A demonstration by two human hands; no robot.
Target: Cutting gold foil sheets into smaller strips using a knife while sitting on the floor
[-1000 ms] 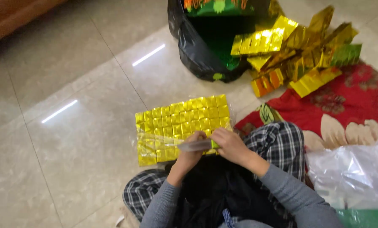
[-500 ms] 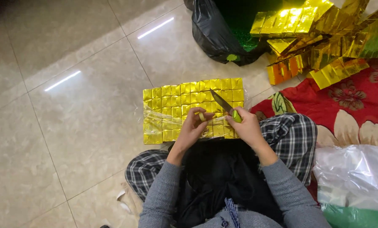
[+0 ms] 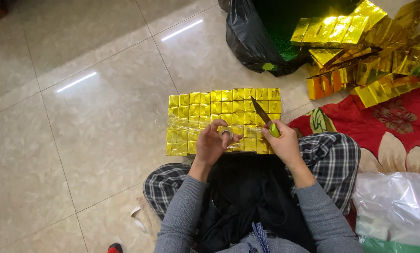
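A flat block of several small gold foil boxes [image 3: 205, 105], wrapped in clear film, lies on the tiled floor in front of my knees. My left hand [image 3: 212, 145] holds a roll of clear tape [image 3: 226, 133] over the block's near edge. My right hand [image 3: 282, 143] grips a knife with a green handle [image 3: 274, 130]; its dark blade [image 3: 260, 111] points up and away over the gold boxes. Both hands are close together above the block's near side.
A black plastic bag [image 3: 252, 40] stands open at the top, with a heap of gold foil pieces [image 3: 360, 51] to its right. A red flowered mat [image 3: 397, 126] lies under my right leg. A clear plastic bag [image 3: 393, 206] sits at the lower right.
The view has shifted slightly. My right hand, which pinched film with the left a second ago, now holds the knife with its blade raised. The tape roll now shows in my left hand.
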